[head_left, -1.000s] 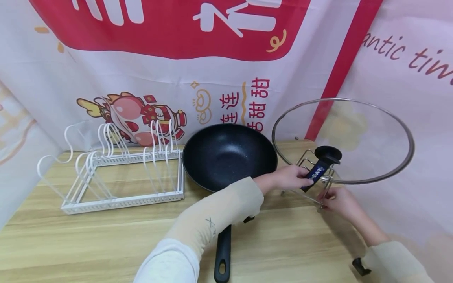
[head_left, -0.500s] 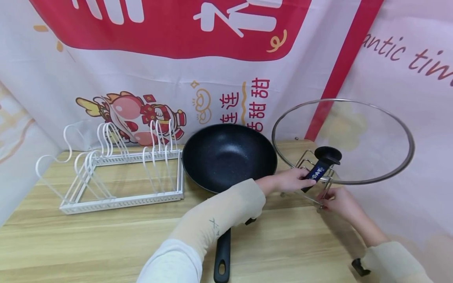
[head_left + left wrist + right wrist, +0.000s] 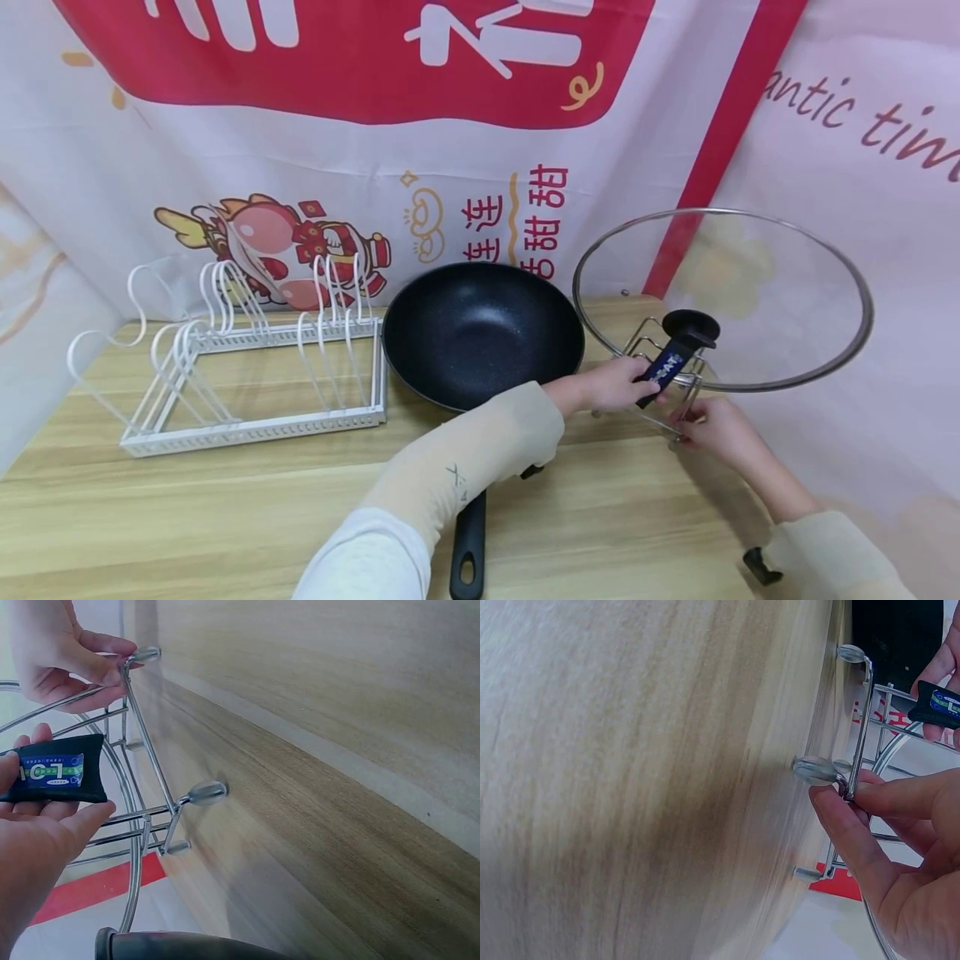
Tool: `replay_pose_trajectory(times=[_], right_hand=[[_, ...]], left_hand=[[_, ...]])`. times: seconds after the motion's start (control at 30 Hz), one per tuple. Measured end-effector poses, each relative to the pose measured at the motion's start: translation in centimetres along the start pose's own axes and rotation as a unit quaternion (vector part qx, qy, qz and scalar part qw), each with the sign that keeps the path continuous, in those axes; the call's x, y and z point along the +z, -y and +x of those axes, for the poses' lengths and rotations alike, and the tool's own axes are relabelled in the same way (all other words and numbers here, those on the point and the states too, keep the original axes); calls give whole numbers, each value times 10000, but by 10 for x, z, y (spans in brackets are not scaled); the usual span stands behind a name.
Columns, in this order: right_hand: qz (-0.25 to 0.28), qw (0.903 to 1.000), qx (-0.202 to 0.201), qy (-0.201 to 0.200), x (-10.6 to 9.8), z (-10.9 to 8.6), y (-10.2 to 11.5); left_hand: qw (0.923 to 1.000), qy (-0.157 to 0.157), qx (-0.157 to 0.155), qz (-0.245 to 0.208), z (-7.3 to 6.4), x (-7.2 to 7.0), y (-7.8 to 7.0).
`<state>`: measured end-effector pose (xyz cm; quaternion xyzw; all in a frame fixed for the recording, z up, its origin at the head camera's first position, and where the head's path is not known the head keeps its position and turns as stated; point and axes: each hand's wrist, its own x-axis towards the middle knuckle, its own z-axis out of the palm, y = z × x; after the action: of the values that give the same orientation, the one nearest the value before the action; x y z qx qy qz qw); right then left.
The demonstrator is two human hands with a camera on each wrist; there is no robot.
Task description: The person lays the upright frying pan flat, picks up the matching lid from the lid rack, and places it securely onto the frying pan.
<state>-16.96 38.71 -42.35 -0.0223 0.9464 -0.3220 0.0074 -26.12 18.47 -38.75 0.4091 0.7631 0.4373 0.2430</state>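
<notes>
"Where's the lid?"

"The glass lid (image 3: 731, 287) is over on my right, tilted, its metal rim running in among the bars of the wire lid stand (image 3: 152, 746). You can see the cloth right through the glass."

"And your hands?"

"Both busy. My left hand (image 3: 615, 383) is gripping the lid's black handle (image 3: 663, 371), thumb on one side and fingers on the other (the blue label on it reads upside down from my left wrist view). My right hand (image 3: 716, 429) pinches a low bar of the stand between thumb and fingers, right next to one of its clear foot tips (image 3: 815, 771)."

"What's beside all that?"

"The black wok (image 3: 483, 325), just left of the stand, bowl facing up. Its long handle (image 3: 468, 546) points back towards me, and my left forearm (image 3: 465, 458) crosses above it, hiding a bit of the near rim."

"Further left?"

"A white rack (image 3: 255, 432) with curved wire dividers, close beside the wok. Everything's on a wood-grain tabletop (image 3: 225, 525)."

"And behind?"

"A white cloth (image 3: 300, 150) with a big red panel, red characters and a cartoon figure lying sideways. On the right there's a pale pink cloth (image 3: 885, 75) with brown lettering, cut off at the edge of my head view."
</notes>
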Motion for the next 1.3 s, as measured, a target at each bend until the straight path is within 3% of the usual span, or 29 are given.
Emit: replay_pose_trajectory(times=[0.2,0.53,0.8,1.2,1.3], right_hand=[[47,10000,25,31,1,0,2],[-65,10000,22,31,0,2,2],[-134,9998,-63,-92,4,2,1],[-87,9999,-97,-90,4,2,4],[-102,9998,-128,-118,5,2,4]], left_hand=[[10000,-22,4,-25,-1,0,0],[9982,-38,6,591,0,-5,-11],[9999,-85,111,49,-1,-6,-14],[9996,-226,119,110,-1,-4,-10],[9991,-183,193,316,-2,-6,-12]])
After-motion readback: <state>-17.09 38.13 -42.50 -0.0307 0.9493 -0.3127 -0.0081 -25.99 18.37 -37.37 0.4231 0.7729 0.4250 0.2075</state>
